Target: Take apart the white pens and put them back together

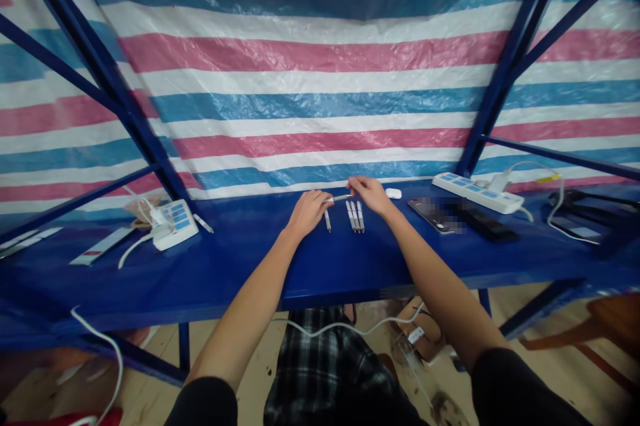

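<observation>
Between my two hands, a white pen (341, 198) is held level just above the blue table (320, 266). The fingers of my left hand (310, 209) are closed round its left end. My right hand (369, 194) pinches at its right end, near a small dark tip. Below my left fingers a single white pen (327, 221) lies on the table, its upper end close to the hand. Several more white pens (356, 217) lie side by side under my right hand, with dark tips toward me.
Right of my hands are a small white case (393, 193), a phone (431, 214), a black object (487, 223) and a white power strip (477, 193). On the left are another power strip (176, 225), a pen (203, 223) and a flat box (103, 245). Striped sheeting hangs behind.
</observation>
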### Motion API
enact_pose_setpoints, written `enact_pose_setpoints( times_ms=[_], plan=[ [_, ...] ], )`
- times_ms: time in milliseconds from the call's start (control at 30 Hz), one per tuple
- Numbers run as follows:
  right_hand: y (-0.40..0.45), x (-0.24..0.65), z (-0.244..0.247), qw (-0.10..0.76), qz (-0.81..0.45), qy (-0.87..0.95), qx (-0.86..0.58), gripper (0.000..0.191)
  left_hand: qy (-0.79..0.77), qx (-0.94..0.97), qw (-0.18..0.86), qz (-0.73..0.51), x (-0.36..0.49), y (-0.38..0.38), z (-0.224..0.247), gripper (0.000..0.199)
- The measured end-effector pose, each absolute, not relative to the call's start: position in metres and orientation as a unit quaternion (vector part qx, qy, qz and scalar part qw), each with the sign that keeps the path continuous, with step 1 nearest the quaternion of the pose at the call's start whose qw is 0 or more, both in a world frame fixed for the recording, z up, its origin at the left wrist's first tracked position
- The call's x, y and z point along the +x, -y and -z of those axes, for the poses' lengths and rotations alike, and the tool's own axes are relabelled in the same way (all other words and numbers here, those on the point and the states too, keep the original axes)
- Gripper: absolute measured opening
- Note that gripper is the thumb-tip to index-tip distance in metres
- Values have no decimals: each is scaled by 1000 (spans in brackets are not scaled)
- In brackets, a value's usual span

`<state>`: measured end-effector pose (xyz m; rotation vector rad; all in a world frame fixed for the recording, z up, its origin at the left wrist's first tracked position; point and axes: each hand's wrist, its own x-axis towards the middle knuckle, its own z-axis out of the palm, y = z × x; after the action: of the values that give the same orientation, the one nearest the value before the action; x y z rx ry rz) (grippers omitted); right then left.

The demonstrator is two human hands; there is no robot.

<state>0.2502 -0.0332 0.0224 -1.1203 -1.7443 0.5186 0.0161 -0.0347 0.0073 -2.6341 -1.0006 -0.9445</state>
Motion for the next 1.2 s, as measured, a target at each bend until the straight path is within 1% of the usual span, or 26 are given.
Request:
enact_pose_setpoints(
  times_ms=[67, 100, 167, 267, 333, 533, 633, 767, 900, 1000, 1133, 1167, 1200],
  plan=[
    [31, 255, -22, 522, -212, 688, -458, 55, 348, -877, 62, 327, 16, 37, -8, 30],
    [31, 256, -21, 529, -212, 683, -457, 54, 349, -875, 51, 331, 16, 37, -8, 30],
    [33, 254, -19, 515, -211, 693, -457, 53, 347, -876, 36, 332, 16, 39, -7, 30],
    [36, 247, -17, 456, -197, 741, -452, 50, 349, -879, 26, 325, 16, 40, -7, 29],
    [37, 245, -17, 433, -184, 757, -453, 48, 361, -875, 22, 321, 16, 40, -7, 28],
    [39, 263, -19, 451, -156, 712, -514, 25, 376, -870, -13, 318, 16, 38, -4, 26],
    [47, 274, -17, 477, -144, 697, -516, 25, 376, -868, -40, 322, 16, 36, -1, 24],
    [56, 293, -14, 464, -124, 687, -546, 26, 368, -871, -48, 323, 17, 35, -1, 22],
    [71, 338, -11, 462, -64, 651, -599, 29, 364, -876, -47, 314, 18, 36, -1, 22],
    [97, 389, 4, 447, -2, 651, -613, 29, 362, -872, -57, 325, 19, 36, -2, 22],
    [131, 449, 36, 419, -4, 602, -680, 28, 360, -868, -57, 337, 20, 36, -3, 22],
    [135, 459, 43, 422, -2, 578, -699, 32, 360, -868, -58, 338, 20, 36, -3, 21],
    [136, 465, 48, 426, 2, 559, -712, 41, 360, -868, -58, 338, 20, 36, -3, 21]
  ],
)
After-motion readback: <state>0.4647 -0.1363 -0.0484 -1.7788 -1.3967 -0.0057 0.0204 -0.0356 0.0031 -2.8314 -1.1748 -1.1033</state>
